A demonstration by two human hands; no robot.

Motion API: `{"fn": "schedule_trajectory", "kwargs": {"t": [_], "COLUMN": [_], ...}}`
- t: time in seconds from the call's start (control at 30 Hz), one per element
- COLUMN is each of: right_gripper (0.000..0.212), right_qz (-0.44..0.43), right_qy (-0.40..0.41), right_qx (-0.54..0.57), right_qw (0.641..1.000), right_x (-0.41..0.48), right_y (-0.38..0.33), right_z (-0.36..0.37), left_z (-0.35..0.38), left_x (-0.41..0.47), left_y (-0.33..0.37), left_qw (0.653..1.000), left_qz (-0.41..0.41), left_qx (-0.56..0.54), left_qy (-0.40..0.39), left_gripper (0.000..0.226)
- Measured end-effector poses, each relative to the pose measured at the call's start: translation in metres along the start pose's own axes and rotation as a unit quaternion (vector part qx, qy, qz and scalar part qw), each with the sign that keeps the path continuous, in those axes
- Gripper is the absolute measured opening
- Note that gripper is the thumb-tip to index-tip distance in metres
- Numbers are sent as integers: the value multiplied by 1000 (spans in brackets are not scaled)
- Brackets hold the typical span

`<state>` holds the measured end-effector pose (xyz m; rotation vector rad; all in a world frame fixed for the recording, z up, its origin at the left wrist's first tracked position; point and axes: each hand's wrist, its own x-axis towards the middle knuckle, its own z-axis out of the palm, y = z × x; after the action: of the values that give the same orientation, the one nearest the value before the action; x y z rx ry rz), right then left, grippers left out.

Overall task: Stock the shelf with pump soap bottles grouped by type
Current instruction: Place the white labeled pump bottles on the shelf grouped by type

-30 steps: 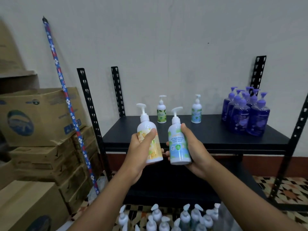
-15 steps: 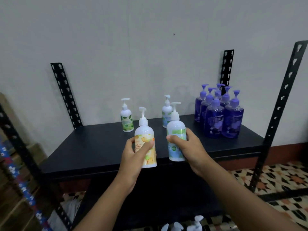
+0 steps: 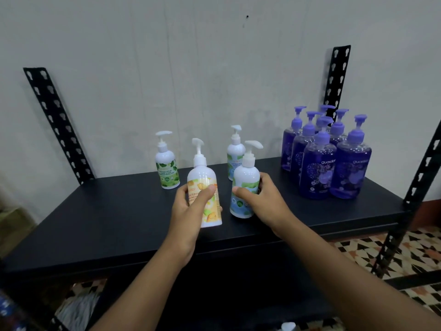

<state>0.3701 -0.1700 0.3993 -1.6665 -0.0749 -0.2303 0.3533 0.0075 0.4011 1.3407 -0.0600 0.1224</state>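
1. The black shelf (image 3: 107, 218) is the largest thing in view: a dark board set against the wall, with wide bare room on its left half and along its front edge.
2. The purple bottles (image 3: 327, 158) stand packed together at the right end, one type in one cluster, which suggests each kind gets its own zone.
3. The left hand (image 3: 191, 211) has its grip clenched around the orange-label bottle (image 3: 205, 189), held upright just above the board near the front; no matching bottle stands there, so the bare left side looks the likely spot.
4. The right hand (image 3: 260, 201) grips the blue-label bottle (image 3: 244, 187), low over the board, directly before the blue bottle at the back (image 3: 235, 154), probably to join it.
5. The green-label bottle (image 3: 167, 168) stands alone, apart at the back left.
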Motion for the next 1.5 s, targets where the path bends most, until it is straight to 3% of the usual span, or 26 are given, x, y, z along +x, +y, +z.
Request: {"fn": "schedule_trajectory", "kwargs": {"t": [0.13,0.23,0.37,0.47,0.63,0.8,1.07,1.5], "right_gripper": [51,64,83,78,66,66,59,53], "right_qz": [-10,-10,-14,-8,4,-7,8,28], "right_qy": [-13,-24,-6,7,29,72,128,151], "right_qx": [-28,-52,-162,-176,-204,-253,-244,-267], "right_qw": [999,998,987,984,978,965,961,951], "right_x": [0,-2,-4,-3,8,30,82,127], "right_y": [6,11,17,17,20,24,40,52], "right_z": [0,0,-2,-6,-13,-23,-36,-28], "left_z": [0,1,5,10,18,24,25,25], "left_x": [3,3,6,9,17,31,49,42], "left_y": [-5,-9,-13,-15,-17,-19,-22,-21], "left_qw": [1000,1000,1000,1000,1000,1000,999,999], "left_qz": [-3,-6,-10,-13,-21,-14,-23,-18], "left_qx": [-4,-2,5,4,-6,-12,-43,-37], "left_qy": [-4,-4,6,7,-1,6,7,-14], "left_gripper": [44,46,58,59,43,42,44,33]}}
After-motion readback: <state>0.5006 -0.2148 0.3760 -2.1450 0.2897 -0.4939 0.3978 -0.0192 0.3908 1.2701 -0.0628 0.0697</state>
